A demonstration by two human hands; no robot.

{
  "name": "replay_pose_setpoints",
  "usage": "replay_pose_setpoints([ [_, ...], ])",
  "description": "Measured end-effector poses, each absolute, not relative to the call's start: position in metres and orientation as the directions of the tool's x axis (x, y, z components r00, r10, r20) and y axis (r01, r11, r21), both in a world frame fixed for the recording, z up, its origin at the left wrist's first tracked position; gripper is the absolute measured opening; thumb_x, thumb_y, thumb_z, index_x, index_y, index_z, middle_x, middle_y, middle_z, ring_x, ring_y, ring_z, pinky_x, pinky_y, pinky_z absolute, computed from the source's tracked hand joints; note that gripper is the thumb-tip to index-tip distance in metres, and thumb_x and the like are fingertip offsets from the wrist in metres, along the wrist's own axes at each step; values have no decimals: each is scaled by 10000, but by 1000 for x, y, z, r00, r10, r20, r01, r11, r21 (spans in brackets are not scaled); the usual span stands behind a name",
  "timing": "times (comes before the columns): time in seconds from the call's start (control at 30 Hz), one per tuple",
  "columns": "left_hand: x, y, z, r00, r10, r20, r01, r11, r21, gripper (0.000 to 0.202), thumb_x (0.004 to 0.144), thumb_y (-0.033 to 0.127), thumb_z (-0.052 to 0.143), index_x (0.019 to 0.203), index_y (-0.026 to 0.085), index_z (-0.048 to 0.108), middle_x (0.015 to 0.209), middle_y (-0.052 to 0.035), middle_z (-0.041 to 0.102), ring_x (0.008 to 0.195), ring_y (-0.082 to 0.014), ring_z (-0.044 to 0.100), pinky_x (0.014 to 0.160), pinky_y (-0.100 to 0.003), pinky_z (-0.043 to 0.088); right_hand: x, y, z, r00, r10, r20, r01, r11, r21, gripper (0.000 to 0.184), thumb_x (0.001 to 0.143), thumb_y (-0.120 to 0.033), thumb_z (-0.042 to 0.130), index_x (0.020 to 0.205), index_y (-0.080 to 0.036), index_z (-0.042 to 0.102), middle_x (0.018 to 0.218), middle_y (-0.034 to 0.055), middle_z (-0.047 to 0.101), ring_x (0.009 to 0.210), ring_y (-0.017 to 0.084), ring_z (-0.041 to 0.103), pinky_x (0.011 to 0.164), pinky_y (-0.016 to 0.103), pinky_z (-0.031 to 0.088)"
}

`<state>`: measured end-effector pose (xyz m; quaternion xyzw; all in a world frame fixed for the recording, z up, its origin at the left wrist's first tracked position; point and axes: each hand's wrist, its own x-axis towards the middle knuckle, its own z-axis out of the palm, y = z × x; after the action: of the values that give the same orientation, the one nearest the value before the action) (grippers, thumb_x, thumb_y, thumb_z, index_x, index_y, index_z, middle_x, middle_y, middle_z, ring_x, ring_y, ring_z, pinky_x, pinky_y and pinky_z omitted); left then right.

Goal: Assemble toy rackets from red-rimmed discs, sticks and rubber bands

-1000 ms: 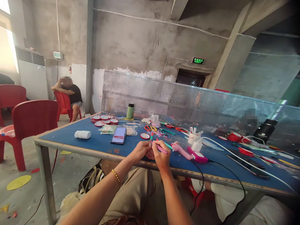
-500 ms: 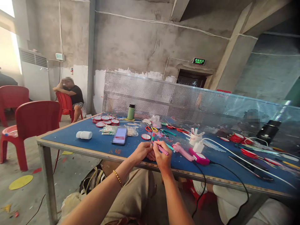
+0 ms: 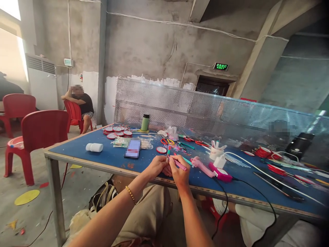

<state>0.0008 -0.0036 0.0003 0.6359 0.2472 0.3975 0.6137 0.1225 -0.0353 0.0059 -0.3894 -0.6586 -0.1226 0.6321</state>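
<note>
My two hands meet at the near edge of the blue table (image 3: pixel 102 156). My left hand (image 3: pixel 157 167) is closed around a thin green and red stick (image 3: pixel 168 151) that points up from its fingers. My right hand (image 3: pixel 180 172) is closed on a pink pen-like stick (image 3: pixel 179 165) lying across its fingers. The tips of the two sticks come together between the hands. A gold bead bracelet (image 3: pixel 130 194) sits on my left wrist.
A pink glue gun (image 3: pixel 208 167) with a black cord lies right of my hands. Red round pieces (image 3: pixel 116 131), a white bottle (image 3: pixel 94 147), a green flask (image 3: pixel 145 122) and scissors (image 3: pixel 166 140) lie farther back. A perforated metal screen (image 3: pixel 180 109) backs the table. Red chairs (image 3: pixel 38 133) stand left, with a seated person (image 3: pixel 79 103).
My hands keep the same grip on the two sticks. The camera has turned slightly, so the whole scene has shifted a little to the right.
</note>
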Motion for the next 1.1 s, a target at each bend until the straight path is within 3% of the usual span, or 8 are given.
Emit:
replay_pose_setpoints([
  [0.87, -1, -2, -3, 569, 795, 213, -179, -132, 975, 254, 968, 372, 585, 1011, 128, 643, 874, -18, 675, 680, -115, 641, 627, -274, 557, 121, -36, 5, 149, 434, 888, 625, 655, -425, 146, 879, -259, 590, 762, -203, 657, 707, 7, 683, 660, 162, 628, 804, 326, 523],
  [0.93, -2, -4, -2, 569, 792, 219, -189, -133, 973, 263, 971, 382, 579, 976, 127, 643, 836, -9, 671, 656, -111, 636, 615, -268, 552, 123, -38, 6, 171, 444, 880, 604, 658, -449, 157, 876, -258, 594, 741, -200, 649, 682, -1, 674, 634, 154, 624, 760, 311, 530],
  [1.1, -1, -7, -1, 563, 789, 246, -237, -130, 963, 345, 944, 477, 571, 899, 137, 602, 692, -1, 680, 569, -124, 660, 543, -247, 520, 133, -43, 7, 245, 472, 847, 548, 653, -523, 168, 913, -282, 582, 794, -184, 648, 596, -31, 613, 482, 121, 571, 487, 229, 470],
])
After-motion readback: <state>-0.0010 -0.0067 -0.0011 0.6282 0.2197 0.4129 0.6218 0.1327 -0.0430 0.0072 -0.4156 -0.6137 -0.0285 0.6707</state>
